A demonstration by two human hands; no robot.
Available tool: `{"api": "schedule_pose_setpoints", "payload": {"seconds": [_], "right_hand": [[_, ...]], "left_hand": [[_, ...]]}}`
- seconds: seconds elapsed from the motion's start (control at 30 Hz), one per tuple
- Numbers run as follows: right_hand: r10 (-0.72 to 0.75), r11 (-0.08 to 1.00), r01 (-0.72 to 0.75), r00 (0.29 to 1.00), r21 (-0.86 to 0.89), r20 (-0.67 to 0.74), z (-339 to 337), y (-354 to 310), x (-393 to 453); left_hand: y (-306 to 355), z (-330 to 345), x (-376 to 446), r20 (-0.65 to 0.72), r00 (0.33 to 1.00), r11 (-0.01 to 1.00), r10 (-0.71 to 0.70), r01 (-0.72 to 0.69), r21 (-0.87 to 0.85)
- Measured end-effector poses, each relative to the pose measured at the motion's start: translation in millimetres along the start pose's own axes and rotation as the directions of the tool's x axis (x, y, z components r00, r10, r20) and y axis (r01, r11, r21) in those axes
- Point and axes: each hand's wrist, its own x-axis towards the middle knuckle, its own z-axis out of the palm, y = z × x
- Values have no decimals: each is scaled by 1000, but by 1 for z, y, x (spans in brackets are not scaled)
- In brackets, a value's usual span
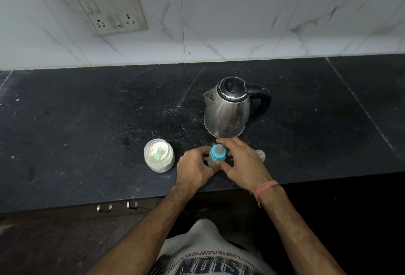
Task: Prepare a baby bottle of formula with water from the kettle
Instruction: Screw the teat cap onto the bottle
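Kettle (pixel 228 108) stood just beyond the hands, formula jar (pixel 159 155) open left of them. Left hand (pixel 194 168) gripped the bottle (pixel 215 157) on the counter (pixel 87 121); right hand (pixel 243 163) curled over its teat ring. A hard twist could tip it.

A clear baby bottle (pixel 215 158) with a blue collar and teat stands upright near the dark surface's (pixel 87 121) front edge. A steel kettle (pixel 228 108), lid closed, stands just behind. An open formula jar (pixel 159 155) holding a scoop stands left.
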Motion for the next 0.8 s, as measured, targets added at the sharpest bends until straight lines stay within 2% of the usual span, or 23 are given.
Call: {"api": "schedule_pose_setpoints", "payload": {"seconds": [0.1,0.2,0.3,0.4,0.6,0.67,0.8], "right_hand": [[90,987,-100,993,-122,-82,-8,-6,-3],[85,984,-102,989,-145,-118,-7,-5,-7],[44,998,-48,990,-29,-132,-6,-2,-8],[-51,996,55,997,67,-58,-2,3,-3],[8,969,-1,1000,246,-26,7,9,3],[1,975,8,999,221,-43,10,8,3],[74,997,-70,986,34,-146,16,0,6]], "left_hand": [[1,-1,0,-8,1000,1000,-15,15,13],[2,0,0,-16,1000,1000,-8,9,25],[2,0,0,-1,1000,1000,-5,5,16],[2,-1,-1,-3,1000,1000,1,-1,6],[4,-1,0,-2,1000,1000,-17,17,-6],[4,-2,0,-5,1000,1000,-23,23,6],[6,-1,0,-34,999,999,-31,32,36]]}}
